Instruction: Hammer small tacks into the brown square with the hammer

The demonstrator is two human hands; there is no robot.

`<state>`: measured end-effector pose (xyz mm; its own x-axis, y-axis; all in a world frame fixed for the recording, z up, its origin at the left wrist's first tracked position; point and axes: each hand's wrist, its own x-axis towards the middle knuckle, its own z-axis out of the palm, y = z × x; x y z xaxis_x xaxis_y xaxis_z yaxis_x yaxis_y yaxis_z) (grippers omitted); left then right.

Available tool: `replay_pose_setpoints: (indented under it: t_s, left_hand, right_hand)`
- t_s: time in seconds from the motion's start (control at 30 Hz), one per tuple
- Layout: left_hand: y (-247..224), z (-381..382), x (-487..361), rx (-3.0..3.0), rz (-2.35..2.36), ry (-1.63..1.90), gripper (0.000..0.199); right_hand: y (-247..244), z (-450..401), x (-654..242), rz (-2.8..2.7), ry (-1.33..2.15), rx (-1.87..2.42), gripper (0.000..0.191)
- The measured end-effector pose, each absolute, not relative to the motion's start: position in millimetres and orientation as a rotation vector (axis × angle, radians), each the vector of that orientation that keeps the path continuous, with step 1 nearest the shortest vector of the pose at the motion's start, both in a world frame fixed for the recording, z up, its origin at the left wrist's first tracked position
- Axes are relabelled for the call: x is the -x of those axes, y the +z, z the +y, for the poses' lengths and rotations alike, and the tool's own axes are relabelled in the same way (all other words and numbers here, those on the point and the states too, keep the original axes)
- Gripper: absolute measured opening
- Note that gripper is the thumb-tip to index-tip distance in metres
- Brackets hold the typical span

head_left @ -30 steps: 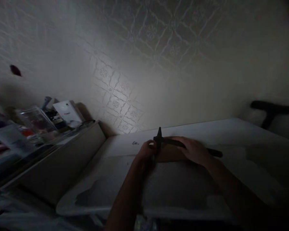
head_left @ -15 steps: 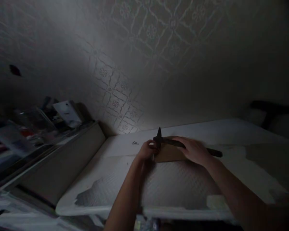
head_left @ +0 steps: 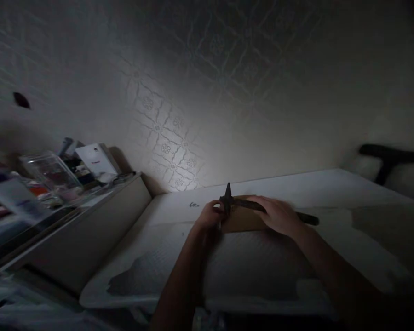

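A dark hammer lies sideways over a flat brown board, its pointed head at the left and its handle end at the right. My right hand is closed round the handle above the board. Beside the hammer head, at the board's left edge, my left hand has its fingers bent together; what they pinch is too small and dark to make out. The board rests on a pale, worn tabletop.
A shelf at the left bears a white box, a clear plastic case and other clutter. Behind the table stands a patterned wall. A dark T-shaped object is at the far right.
The light has shifted: the near table and forearms are darker, and the items on the left shelf are brighter. The hands and hammer have hardly moved.
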<state>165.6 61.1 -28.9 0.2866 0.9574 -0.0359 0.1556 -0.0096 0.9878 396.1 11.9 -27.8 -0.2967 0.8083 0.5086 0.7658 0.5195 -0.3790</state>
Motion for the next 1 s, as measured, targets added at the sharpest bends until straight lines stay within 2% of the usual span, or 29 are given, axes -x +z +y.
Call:
replay_pose_setpoints:
  t_s: [1.0]
  left_hand:
    - [-31.1,62.1,-164.1,-1.419,1.094,0.891,0.042]
  right_hand:
    - [-30.2,14.3,-397.1,-2.085,0.077,1.262,0.046]
